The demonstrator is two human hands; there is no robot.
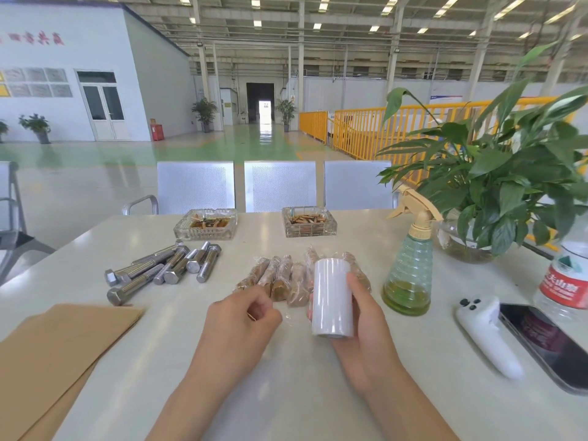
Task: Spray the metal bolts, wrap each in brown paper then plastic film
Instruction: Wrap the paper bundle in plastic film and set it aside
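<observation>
Roughly midway, I judge: brown paper (54,348) lies at the table's (286,393) left, then seven or so bare bolts (165,268) wait, unwrapped. My left hand (241,316) pinches a film end; behind it lie about six wrapped bolts (283,278). My right hand (359,316) grips the film roll (332,297). Rightmost, the spray bottle (409,268) stands.

Bright factory hall (286,33), green floor (241,144), yellow railings (366,132).
</observation>
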